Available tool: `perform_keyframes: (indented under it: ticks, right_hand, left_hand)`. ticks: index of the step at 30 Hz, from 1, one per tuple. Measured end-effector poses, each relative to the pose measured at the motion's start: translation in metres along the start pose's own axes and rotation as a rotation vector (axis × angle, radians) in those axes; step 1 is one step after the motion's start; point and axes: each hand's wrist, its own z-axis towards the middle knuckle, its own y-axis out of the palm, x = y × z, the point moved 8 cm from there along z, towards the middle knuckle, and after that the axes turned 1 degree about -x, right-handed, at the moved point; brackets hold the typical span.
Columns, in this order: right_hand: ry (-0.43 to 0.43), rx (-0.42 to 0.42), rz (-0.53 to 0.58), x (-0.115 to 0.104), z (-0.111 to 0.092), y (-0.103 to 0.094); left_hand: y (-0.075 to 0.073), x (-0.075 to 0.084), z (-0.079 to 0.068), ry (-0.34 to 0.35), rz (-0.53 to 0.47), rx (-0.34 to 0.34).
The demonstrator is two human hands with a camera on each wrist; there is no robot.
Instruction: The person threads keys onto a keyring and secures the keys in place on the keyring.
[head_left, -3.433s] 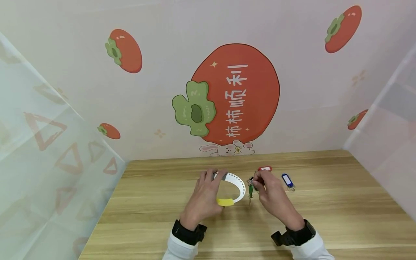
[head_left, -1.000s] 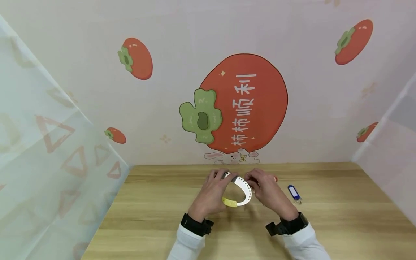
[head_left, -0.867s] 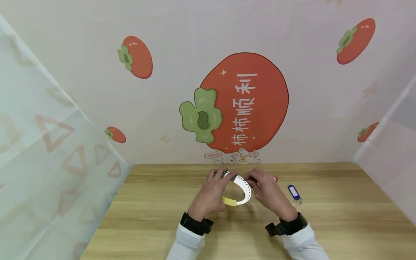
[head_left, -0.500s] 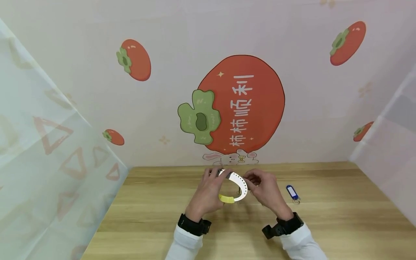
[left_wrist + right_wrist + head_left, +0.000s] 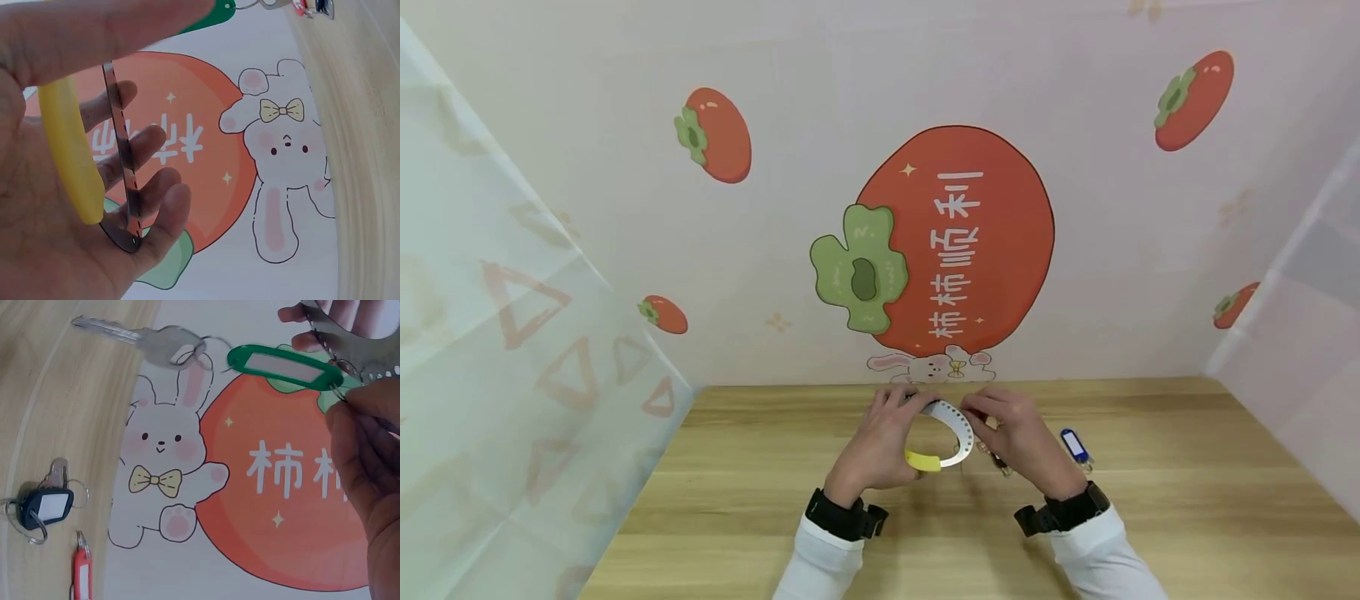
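My left hand [image 5: 876, 442] grips a curved metal band [image 5: 961, 425] with a row of small holes and a yellow handle [image 5: 922, 461]. In the right wrist view, the thumb and fingertips of my right hand [image 5: 372, 444] pinch a thin metal ring at one end of a green key tag [image 5: 284, 367], close beside the band's holed edge. From the tag's other end a silver key [image 5: 169, 347] hangs on a second ring. In the head view my right hand [image 5: 1018, 433] is at the band's right side, and the green tag is mostly hidden.
A blue key tag [image 5: 1074, 446] lies on the wooden table [image 5: 737, 500] to the right. A dark key tag [image 5: 49, 507] with a key and a red key tag [image 5: 82, 575] lie near my right hand. Behind the table stands a printed wall sheet [image 5: 775, 208].
Over the last seconds my right hand has brought the green tag from beside the band to its holed edge. The dark tag now shows below my right hand; the red tag is hidden in the head view.
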Motion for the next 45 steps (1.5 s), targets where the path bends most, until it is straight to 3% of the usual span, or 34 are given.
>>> perform_keyframes:
  ticks: [5, 11, 16, 23, 32, 36, 39, 45]
  right_hand:
    - [-0.002, 0.083, -0.050, -0.006, -0.001, 0.000]
    - [0.214, 0.199, 0.084, 0.009, -0.002, 0.002]
    - [0.271, 0.244, 0.129, 0.013, -0.001, 0.003]
    - [0.170, 0.227, 0.065, 0.005, 0.007, 0.002]
    - [-0.067, 0.092, -0.148, -0.015, 0.010, 0.003]
    - [-0.114, 0.076, -0.201, -0.020, 0.010, 0.003]
    - [-0.057, 0.100, -0.181, -0.017, 0.009, 0.003]
    - [0.187, 0.184, -0.037, -0.004, 0.001, 0.004]
  left_hand:
    - [-0.003, 0.001, -0.003, -0.008, -0.007, 0.009]
    - [-0.007, 0.002, -0.001, -0.031, 0.037, 0.054]
    - [-0.011, 0.005, 0.001, -0.023, 0.091, 0.090]
    - [-0.016, 0.007, 0.003, -0.016, 0.184, 0.124]
    - [-0.013, 0.005, 0.003, -0.017, 0.213, 0.020]
    - [-0.014, 0.005, 0.003, -0.016, 0.198, 0.004]
    - [-0.016, 0.005, 0.003, -0.018, 0.191, 0.016]
    - [-0.015, 0.005, -0.003, -0.046, 0.229, 0.063]
